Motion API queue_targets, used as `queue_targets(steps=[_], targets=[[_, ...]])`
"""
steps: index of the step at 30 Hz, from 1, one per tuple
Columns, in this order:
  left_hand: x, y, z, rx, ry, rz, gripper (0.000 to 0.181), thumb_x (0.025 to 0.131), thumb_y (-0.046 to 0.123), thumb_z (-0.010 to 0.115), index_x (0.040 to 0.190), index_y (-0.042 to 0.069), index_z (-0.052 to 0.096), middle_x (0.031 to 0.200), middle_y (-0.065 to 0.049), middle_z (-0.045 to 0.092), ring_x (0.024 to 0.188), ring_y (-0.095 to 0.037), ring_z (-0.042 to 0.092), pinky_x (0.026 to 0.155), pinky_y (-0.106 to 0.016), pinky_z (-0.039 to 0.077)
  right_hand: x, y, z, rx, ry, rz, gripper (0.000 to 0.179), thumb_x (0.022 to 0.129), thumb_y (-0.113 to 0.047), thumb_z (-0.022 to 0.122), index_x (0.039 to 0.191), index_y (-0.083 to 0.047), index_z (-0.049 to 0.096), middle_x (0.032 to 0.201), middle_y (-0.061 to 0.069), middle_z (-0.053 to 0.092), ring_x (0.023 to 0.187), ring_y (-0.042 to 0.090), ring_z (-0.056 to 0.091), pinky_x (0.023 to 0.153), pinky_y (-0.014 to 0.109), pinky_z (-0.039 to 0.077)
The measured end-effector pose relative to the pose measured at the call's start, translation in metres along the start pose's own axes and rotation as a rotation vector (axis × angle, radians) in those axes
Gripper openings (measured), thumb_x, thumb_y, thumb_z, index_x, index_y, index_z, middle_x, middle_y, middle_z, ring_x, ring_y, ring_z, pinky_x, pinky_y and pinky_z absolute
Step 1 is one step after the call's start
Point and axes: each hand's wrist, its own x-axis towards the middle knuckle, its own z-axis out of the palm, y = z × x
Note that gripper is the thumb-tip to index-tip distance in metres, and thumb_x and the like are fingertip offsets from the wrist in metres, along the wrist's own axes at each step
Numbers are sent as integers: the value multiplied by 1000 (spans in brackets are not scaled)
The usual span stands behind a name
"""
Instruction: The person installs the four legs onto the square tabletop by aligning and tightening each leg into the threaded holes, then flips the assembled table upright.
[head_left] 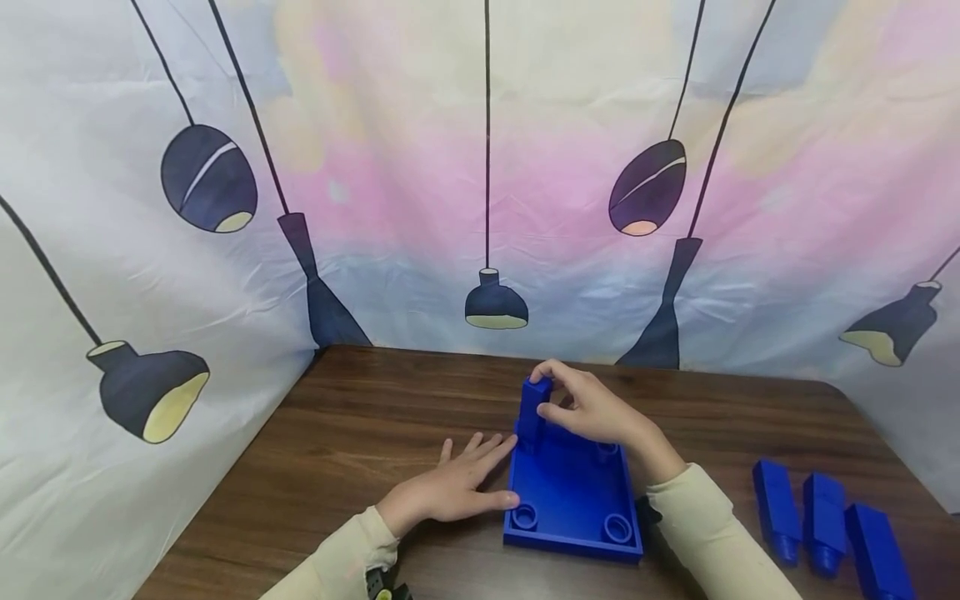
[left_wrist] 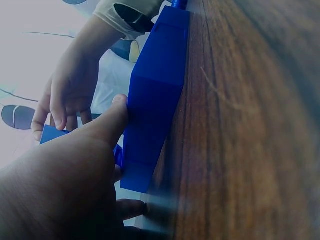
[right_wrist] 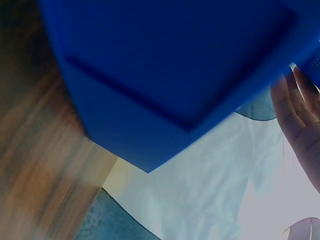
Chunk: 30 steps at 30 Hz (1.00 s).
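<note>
Cloth backdrop [head_left: 420, 167], seven printed lamps [head_left: 497, 302], wood-grain tabletop [head_left: 360, 408] below; one blue tray [head_left: 570, 492] sits there, three ring sockets [head_left: 607, 529] showing. Right hand [head_left: 596, 408] pinches one upright blue block [head_left: 533, 412] at the tray's far-left corner! Left hand [head_left: 459, 485], fingers spread, touches its left side; three more blocks [head_left: 824, 517] lie off right.

A blue tray [right_wrist: 150, 65] looms large beside the wooden tabletop [right_wrist: 37, 165].

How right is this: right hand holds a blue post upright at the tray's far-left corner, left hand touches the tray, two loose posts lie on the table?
Count's off: three loose posts lie on the table, not two, per the head view. The right hand holds the upright post and the left hand touches the tray.
</note>
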Motion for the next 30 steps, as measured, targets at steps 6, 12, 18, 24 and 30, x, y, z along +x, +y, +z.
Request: queue_targets(steps=[6,12,18,24,30], targets=[[0,1,-2,-5,2,7,87,102,71,48,171,29,17,175,-13,19,161,-42,4,118,-76,-6,-1,0,1,-28,24,-6,34,103,-11,70,134,-14,56,126,7,67,108,27,69,81,37,61],[-1,0,-1,-34,0,24,88,102,71,49,172,28,16,175,-15,17,161,-43,1,117,-77,-9,-2,1,2,-23,39,-10,34,102,-10,71,133,-13,57,123,6,67,107,29,69,81,42,61],[-2,-2,0,-19,2,29,88,102,72,46,172,28,16,175,-16,18,161,-44,2,117,-78,-7,-2,1,5,-19,43,-11,34,101,-9,71,132,-13,57,120,5,68,105,27,69,79,43,61],[-2,-3,1,-21,-5,29,90,102,74,47,172,27,16,175,-16,17,161,-44,2,117,-78,-8,-3,0,7,-41,52,-22,34,101,-9,72,131,-13,58,119,4,68,102,21,68,78,41,61],[-1,-3,2,-5,11,24,87,102,72,47,171,29,16,175,-13,19,161,-42,3,118,-77,-6,-3,0,7,-36,60,-31,34,99,-7,73,130,-12,59,119,4,67,97,21,69,77,40,61]])
